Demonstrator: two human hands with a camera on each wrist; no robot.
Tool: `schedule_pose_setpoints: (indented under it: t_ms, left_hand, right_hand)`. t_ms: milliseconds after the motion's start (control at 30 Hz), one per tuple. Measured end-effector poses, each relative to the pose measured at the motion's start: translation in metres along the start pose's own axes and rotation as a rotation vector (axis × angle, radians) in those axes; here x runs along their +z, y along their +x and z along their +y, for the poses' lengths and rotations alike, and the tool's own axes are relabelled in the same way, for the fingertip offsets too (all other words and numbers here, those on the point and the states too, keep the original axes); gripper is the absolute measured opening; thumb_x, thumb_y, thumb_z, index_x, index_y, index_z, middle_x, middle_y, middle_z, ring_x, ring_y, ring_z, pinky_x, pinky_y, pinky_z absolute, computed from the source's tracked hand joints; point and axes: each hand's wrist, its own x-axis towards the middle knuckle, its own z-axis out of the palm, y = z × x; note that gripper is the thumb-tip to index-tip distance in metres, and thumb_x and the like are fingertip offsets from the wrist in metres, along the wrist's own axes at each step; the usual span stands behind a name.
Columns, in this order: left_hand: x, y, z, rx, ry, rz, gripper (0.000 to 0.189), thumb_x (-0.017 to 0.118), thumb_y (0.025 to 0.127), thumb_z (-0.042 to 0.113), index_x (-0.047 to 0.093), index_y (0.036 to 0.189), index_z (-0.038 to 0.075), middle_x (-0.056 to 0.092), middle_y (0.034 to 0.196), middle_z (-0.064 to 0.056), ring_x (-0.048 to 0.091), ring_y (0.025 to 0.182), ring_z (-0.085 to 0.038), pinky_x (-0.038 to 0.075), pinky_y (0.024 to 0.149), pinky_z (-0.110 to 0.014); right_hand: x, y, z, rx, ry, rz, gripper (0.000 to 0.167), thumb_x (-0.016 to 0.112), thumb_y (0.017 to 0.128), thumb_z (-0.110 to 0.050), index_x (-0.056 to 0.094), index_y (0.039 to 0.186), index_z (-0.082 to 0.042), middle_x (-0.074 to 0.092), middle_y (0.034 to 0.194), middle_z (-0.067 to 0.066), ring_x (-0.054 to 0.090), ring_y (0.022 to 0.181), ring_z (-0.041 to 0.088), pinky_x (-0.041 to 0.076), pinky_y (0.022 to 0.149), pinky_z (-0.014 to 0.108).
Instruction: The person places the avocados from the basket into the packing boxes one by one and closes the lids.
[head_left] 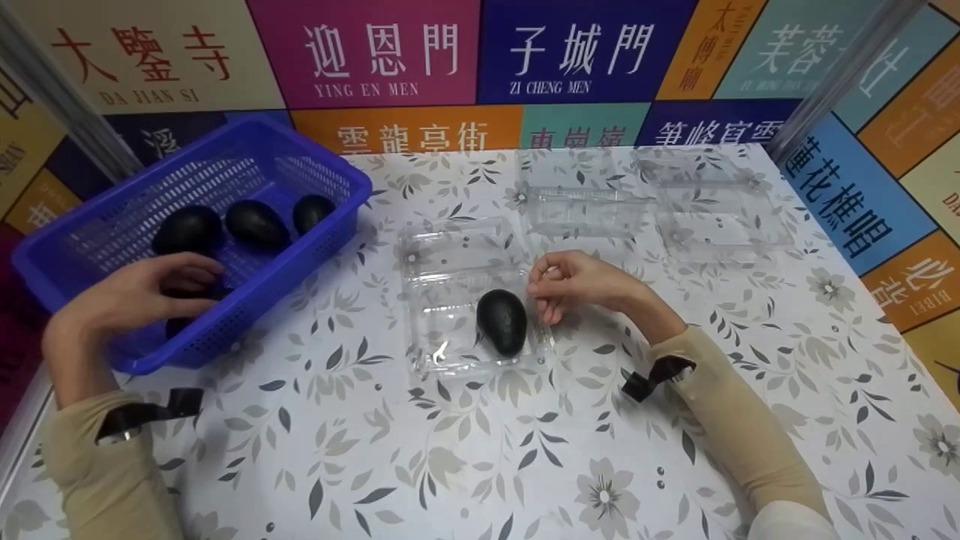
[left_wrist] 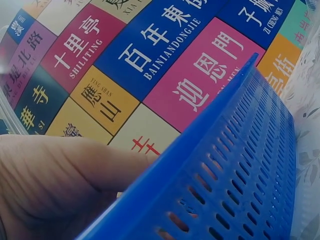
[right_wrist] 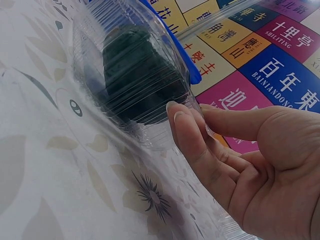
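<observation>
My left hand [head_left: 131,296] reaches into the blue basket [head_left: 277,296], its thumb and fingers around a dark avocado [head_left: 177,327] that they mostly cover. In the left wrist view the basket wall [left_wrist: 235,185] hides the fingertips. On the table lies an open clear plastic clamshell box [head_left: 442,330] holding one dark avocado [head_left: 502,322] in its right side. My right hand [head_left: 577,283] pinches the right edge of this box between thumb and fingers. The right wrist view shows that avocado [right_wrist: 135,75] through the ribbed plastic wall, close to the fingertips.
Several more avocados [head_left: 257,224] lie in the basket at the far left. Two more clear plastic boxes [head_left: 585,214] [head_left: 724,217] stand at the back right. Printed panels [head_left: 367,56] close off the back and sides of the flower-patterned table [head_left: 420,465].
</observation>
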Motion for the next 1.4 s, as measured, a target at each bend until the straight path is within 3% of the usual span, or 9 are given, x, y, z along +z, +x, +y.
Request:
schedule_pose_setpoints:
  t_ms: [200,300,433,700,1033,1267,1400]
  left_hand:
    - [0.0,0.0,-0.008,0.034,0.001,-0.021,0.051,0.07,0.095,0.012,0.052,0.14,-0.004,0.057,0.131,-0.031,0.053,0.121,-0.047,0.042,0.1,-0.062]
    - [0.001,0.0,-0.008,0.012,0.007,-0.039,0.05,0.068,0.095,0.008,0.051,0.141,-0.002,0.056,0.133,-0.032,0.052,0.123,-0.048,0.04,0.101,-0.064]
    - [0.002,-0.001,-0.011,-0.043,0.028,-0.067,0.051,0.068,0.096,0.013,0.051,0.143,0.001,0.055,0.134,-0.031,0.051,0.122,-0.048,0.04,0.1,-0.066]
    - [0.004,0.002,-0.018,0.032,0.057,-0.091,0.053,0.073,0.092,0.011,0.054,0.14,0.0,0.059,0.13,-0.026,0.054,0.119,-0.042,0.04,0.099,-0.057]
    - [0.003,0.003,-0.013,-0.025,0.052,-0.143,0.053,0.067,0.097,0.019,0.049,0.145,0.006,0.055,0.135,-0.03,0.053,0.121,-0.045,0.044,0.094,-0.05]
    - [0.004,0.003,-0.012,-0.031,0.087,-0.114,0.052,0.066,0.099,0.026,0.051,0.144,0.004,0.059,0.128,-0.029,0.056,0.114,-0.044,0.046,0.09,-0.052]
    - [0.003,0.003,-0.012,-0.04,0.082,-0.109,0.053,0.066,0.099,0.029,0.051,0.144,0.004,0.06,0.126,-0.028,0.057,0.111,-0.041,0.048,0.086,-0.046]
  right_hand:
    - [0.0,0.0,0.0,0.0,0.002,-0.005,0.015,0.065,0.099,-0.007,0.055,0.104,0.002,0.069,0.076,0.013,0.069,0.063,0.019,0.06,0.061,0.033]
    - [0.0,0.001,0.0,0.004,0.0,0.0,0.015,0.065,0.099,-0.007,0.055,0.104,0.002,0.069,0.077,0.013,0.07,0.063,0.02,0.06,0.06,0.033]
    - [0.0,0.001,0.0,0.011,-0.003,0.007,0.015,0.065,0.099,-0.007,0.055,0.104,0.003,0.069,0.077,0.013,0.069,0.063,0.02,0.06,0.06,0.033]
    - [0.0,0.001,0.001,0.018,-0.003,0.006,0.016,0.065,0.099,-0.008,0.055,0.104,0.003,0.069,0.077,0.013,0.069,0.064,0.02,0.06,0.062,0.034]
    - [0.0,0.001,0.0,0.004,0.002,0.002,0.016,0.065,0.099,-0.008,0.055,0.104,0.003,0.068,0.077,0.013,0.07,0.063,0.02,0.06,0.061,0.034]
    - [0.0,0.001,0.001,-0.001,0.006,0.0,0.015,0.065,0.099,-0.008,0.055,0.104,0.002,0.069,0.077,0.013,0.069,0.063,0.019,0.06,0.061,0.033]
    - [0.0,0.001,0.001,0.001,0.004,0.005,0.015,0.065,0.099,-0.008,0.055,0.104,0.002,0.068,0.077,0.013,0.069,0.063,0.019,0.06,0.061,0.033]
